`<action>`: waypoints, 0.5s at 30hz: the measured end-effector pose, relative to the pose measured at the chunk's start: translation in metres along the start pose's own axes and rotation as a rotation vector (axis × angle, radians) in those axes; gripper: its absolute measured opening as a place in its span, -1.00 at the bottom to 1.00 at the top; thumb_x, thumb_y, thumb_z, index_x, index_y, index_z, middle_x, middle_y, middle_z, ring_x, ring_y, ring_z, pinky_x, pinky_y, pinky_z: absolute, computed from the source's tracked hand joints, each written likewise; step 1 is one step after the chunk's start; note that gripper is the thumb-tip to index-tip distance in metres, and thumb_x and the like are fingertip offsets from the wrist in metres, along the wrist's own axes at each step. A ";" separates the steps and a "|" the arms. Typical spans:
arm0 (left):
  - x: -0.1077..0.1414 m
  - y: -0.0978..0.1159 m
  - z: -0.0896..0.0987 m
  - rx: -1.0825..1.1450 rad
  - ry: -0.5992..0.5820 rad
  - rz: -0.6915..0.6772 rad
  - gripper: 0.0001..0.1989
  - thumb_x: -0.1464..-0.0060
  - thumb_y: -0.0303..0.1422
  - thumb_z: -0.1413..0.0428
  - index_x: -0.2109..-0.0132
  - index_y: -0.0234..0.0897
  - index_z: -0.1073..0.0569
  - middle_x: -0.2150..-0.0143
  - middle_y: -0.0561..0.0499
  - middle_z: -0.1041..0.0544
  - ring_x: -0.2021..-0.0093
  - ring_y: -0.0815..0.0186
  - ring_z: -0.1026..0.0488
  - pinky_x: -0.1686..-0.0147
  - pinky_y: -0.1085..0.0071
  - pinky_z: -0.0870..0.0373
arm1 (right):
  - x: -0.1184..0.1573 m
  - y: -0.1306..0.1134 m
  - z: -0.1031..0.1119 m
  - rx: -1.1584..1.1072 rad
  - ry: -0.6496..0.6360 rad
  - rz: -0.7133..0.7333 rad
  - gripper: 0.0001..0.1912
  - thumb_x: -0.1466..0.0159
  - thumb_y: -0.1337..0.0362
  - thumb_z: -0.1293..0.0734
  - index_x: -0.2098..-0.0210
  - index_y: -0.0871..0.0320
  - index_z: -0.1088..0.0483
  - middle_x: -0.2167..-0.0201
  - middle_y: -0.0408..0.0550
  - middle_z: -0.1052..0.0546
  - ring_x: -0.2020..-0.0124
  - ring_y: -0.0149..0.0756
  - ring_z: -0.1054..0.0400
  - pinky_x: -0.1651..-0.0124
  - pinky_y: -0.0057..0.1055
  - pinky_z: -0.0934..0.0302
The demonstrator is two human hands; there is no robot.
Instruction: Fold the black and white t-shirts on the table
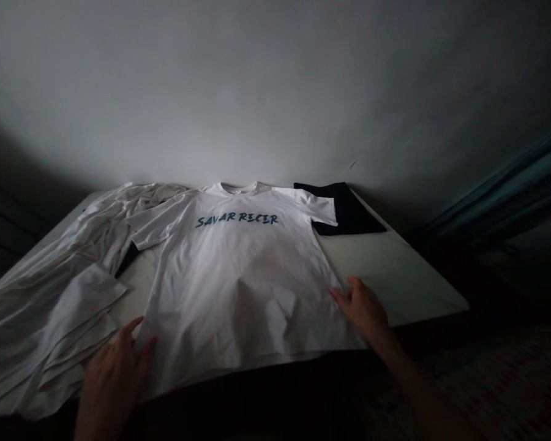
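Observation:
A white short-sleeved T-shirt (211, 288) lies spread face up, its collar toward the wall and dark lettering across the chest. Its lower part shows wrinkles and small raised folds. My left hand (112, 376) grips the shirt's left side near the hem, thumb and fingers around the fabric edge. On the opposite side, my right hand (365, 309) pinches the right edge a little above the hem. Some fingertips are hidden by the cloth and the dim light.
The shirt lies on a pale marble-patterned table (408, 275). Rumpled light-coloured garments (59, 288) cover its left side. A folded black cloth (358, 211) lies under the right sleeve. A grey wall (239, 92) stands behind; teal fabric (509, 177) hangs at right.

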State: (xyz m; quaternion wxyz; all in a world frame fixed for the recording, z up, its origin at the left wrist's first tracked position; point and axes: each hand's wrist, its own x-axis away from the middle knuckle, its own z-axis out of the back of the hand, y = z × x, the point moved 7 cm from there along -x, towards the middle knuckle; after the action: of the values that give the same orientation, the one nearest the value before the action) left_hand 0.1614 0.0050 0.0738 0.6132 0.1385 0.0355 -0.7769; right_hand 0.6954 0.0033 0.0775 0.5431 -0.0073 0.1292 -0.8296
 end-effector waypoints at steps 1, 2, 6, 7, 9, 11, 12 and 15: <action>0.001 0.002 0.005 0.035 0.036 0.071 -0.50 -0.24 -0.10 0.15 -0.17 -0.29 -0.31 0.25 -0.15 -0.55 0.23 0.03 -0.53 0.19 0.12 -0.47 | 0.020 0.004 -0.002 0.003 0.017 -0.010 -0.47 -0.29 -0.12 -0.21 0.02 0.19 -0.34 0.20 0.19 -0.52 0.11 0.03 -0.41 0.08 -0.17 -0.26; 0.001 0.003 0.010 0.066 0.072 0.136 -0.51 -0.24 -0.08 0.15 -0.14 -0.29 -0.32 0.30 -0.12 -0.54 0.26 0.05 -0.53 0.22 0.17 -0.47 | 0.035 0.005 -0.004 0.012 0.042 -0.015 -0.49 -0.29 -0.14 -0.18 0.11 0.18 -0.38 0.24 0.18 -0.52 0.15 0.02 -0.41 0.10 -0.17 -0.26; 0.001 0.013 0.023 0.144 0.117 0.216 -0.57 -0.27 -0.10 0.20 -0.08 -0.26 -0.32 0.11 -0.18 -0.55 0.16 0.06 -0.55 0.25 0.22 -0.47 | 0.061 0.004 -0.002 0.030 0.113 -0.050 -0.46 -0.36 -0.13 -0.04 0.32 0.16 -0.40 0.33 0.18 -0.52 0.23 -0.03 -0.42 0.18 -0.22 -0.21; 0.001 0.011 0.026 0.147 0.120 0.233 -0.58 -0.27 -0.12 0.20 -0.09 -0.24 -0.32 0.03 -0.19 -0.53 0.12 0.06 -0.54 0.26 0.23 -0.47 | 0.062 0.007 -0.001 0.019 0.113 -0.086 -0.45 -0.37 -0.13 -0.02 0.29 0.16 -0.41 0.34 0.17 -0.53 0.26 -0.04 -0.42 0.22 -0.24 -0.20; 0.004 0.006 0.029 0.145 0.114 0.262 -0.61 -0.26 -0.14 0.17 -0.09 -0.20 -0.33 -0.04 -0.18 -0.50 0.08 0.06 -0.52 0.28 0.25 -0.46 | 0.061 0.018 0.002 -0.026 0.106 -0.161 -0.41 -0.36 -0.16 0.00 0.20 0.15 -0.42 0.37 0.14 -0.54 0.33 -0.06 -0.43 0.30 -0.27 -0.16; 0.007 0.001 0.028 0.157 0.092 0.265 -0.64 -0.25 -0.15 0.14 -0.06 -0.17 -0.36 -0.03 -0.14 -0.49 0.08 0.08 -0.51 0.29 0.28 -0.46 | 0.060 0.029 0.004 -0.087 0.104 -0.185 -0.34 -0.32 -0.25 0.01 0.19 0.15 -0.43 0.37 0.15 -0.56 0.36 -0.04 -0.42 0.33 -0.28 -0.15; 0.010 0.000 0.028 0.164 0.081 0.260 -0.66 -0.25 -0.17 0.13 -0.04 -0.16 -0.38 -0.01 -0.13 -0.48 0.10 0.10 -0.51 0.30 0.29 -0.45 | 0.059 0.034 0.005 -0.119 0.114 -0.176 -0.29 -0.29 -0.30 0.03 0.21 0.15 -0.43 0.36 0.17 -0.57 0.36 -0.03 -0.43 0.33 -0.27 -0.15; 0.018 0.002 0.026 0.167 0.044 0.253 -0.69 -0.25 -0.22 0.12 -0.01 -0.16 -0.42 0.05 -0.09 -0.47 0.19 0.18 -0.51 0.37 0.35 -0.42 | 0.061 0.043 0.007 -0.206 0.167 -0.139 -0.19 -0.21 -0.41 0.06 0.27 0.14 -0.43 0.32 0.22 -0.57 0.34 0.00 -0.43 0.29 -0.23 -0.19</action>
State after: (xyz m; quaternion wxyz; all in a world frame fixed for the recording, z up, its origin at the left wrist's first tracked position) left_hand 0.1555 -0.0185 0.0943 0.6915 0.2093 -0.0337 -0.6906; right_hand 0.7108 -0.0692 0.0672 0.4683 -0.0029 0.2575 -0.8452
